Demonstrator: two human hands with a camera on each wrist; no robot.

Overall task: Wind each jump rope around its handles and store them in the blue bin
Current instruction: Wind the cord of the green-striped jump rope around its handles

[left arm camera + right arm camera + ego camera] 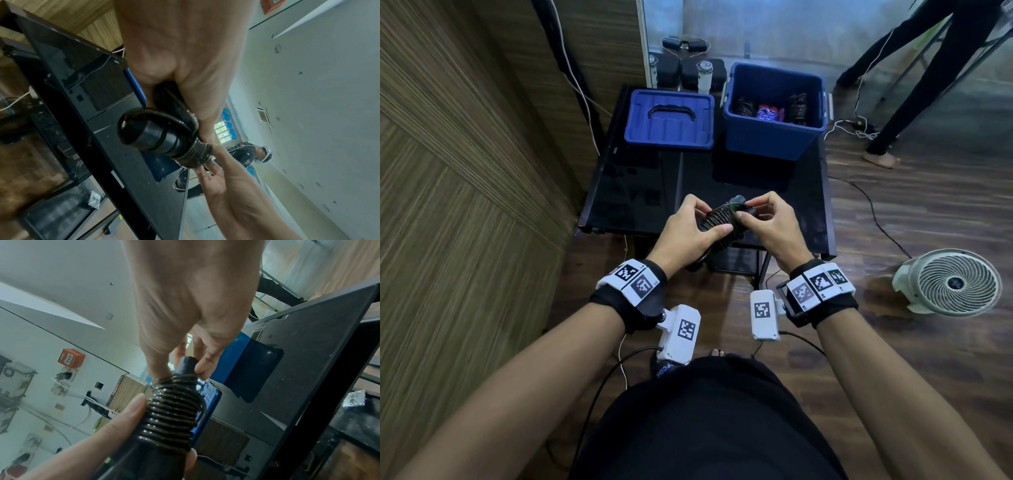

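Hands: both on the same black jump rope [722, 222], held in the air just over the near edge of the black table [640, 192].
Left hand [688, 233]: wrapped around the near, lower end of the bundled handles, thumb lying across the coils.
Right hand [770, 222]: fingertips pinching the far, upper end right at the last turns of cord; looks like it's tucking the loose end in, but the wrist views are too blurry there to be sure.
Rope axis: runs from near-left up to far-right, so the bundle kinda points toward the bin already.
Blue bin [774, 137]: far right of the table, well apart from the hands, open, a few wound ropes already inside.
Nearer hand: right one sits on the bin's side, so I'd guess it does the drop.
Lid [669, 120]: flat on the table just left of the bin, out of the way.
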